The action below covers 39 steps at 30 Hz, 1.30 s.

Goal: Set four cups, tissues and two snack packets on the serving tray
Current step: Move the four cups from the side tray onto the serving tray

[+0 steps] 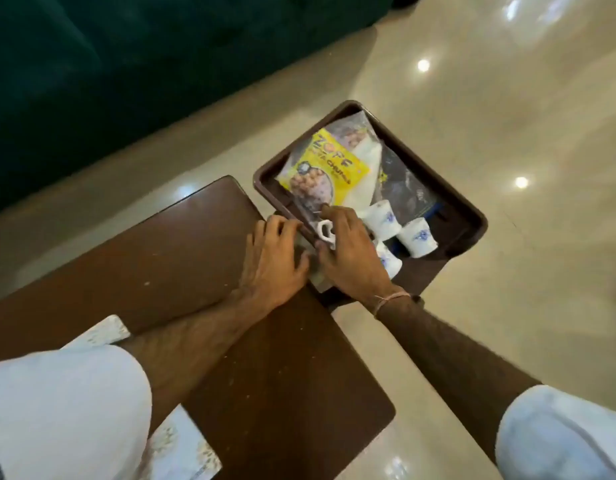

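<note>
A brown serving tray [467, 216] sits at the far right corner of the table and reaches out past its edge. In the tray lie a yellow snack packet [325, 164], white tissues [356, 174] under it, and a dark clear packet [403, 192]. Three white cups with blue prints [381, 218] [417, 237] [389, 263] stand at the tray's near end. My right hand [351, 258] covers a fourth white cup from above; only its handle [325, 234] shows. My left hand [275, 258] grips the tray's near-left rim with its fingertips.
The brown wooden table [161, 265] spreads left and toward me. A white patterned mat [105, 332] lies at its near left. A dark green sofa [126, 64] stands beyond it. Glossy beige floor [507, 98] surrounds the tray on the right.
</note>
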Each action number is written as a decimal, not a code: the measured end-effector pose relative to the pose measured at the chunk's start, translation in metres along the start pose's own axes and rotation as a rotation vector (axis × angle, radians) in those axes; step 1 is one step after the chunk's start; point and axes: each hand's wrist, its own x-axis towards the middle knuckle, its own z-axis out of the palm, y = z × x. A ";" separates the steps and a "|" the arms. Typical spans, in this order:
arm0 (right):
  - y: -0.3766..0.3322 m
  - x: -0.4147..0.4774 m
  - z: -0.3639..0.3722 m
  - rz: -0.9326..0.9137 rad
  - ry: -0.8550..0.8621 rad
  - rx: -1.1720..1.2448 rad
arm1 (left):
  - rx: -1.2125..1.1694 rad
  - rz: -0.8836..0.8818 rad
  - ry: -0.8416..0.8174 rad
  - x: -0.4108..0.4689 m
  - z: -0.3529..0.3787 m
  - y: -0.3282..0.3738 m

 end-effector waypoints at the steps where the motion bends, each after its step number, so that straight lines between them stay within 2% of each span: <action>1: 0.010 0.003 -0.006 -0.009 0.099 -0.002 | -0.020 0.016 -0.002 0.009 0.004 0.011; 3: 0.036 0.011 -0.022 0.062 0.233 -0.093 | 0.001 -0.005 -0.032 0.030 0.013 0.035; 4: 0.047 0.016 -0.031 0.131 0.243 -0.146 | 0.021 -0.025 -0.081 0.039 0.016 0.044; 7: 0.081 0.032 -0.047 0.354 0.077 -0.257 | 0.153 -0.077 -0.159 0.062 0.027 0.057; 10: 0.100 0.044 -0.050 0.404 -0.105 -0.294 | 0.168 -0.152 -0.207 0.076 0.032 0.060; 14: 0.109 0.049 -0.046 0.363 -0.163 -0.326 | 0.056 -0.237 -0.234 0.084 0.036 0.063; 22: 0.088 0.043 -0.061 0.308 -0.004 -0.111 | -0.278 -0.196 -0.077 0.058 0.017 0.046; 27: 0.044 0.032 -0.051 0.152 0.066 0.061 | -0.416 -0.240 0.006 0.017 -0.014 0.013; 33: -0.027 0.015 0.002 0.020 -0.011 0.133 | -0.414 -0.303 0.023 -0.057 -0.046 -0.049; 39: -0.105 -0.014 0.063 -0.074 -0.231 0.156 | -0.472 -0.423 0.057 -0.148 -0.073 -0.113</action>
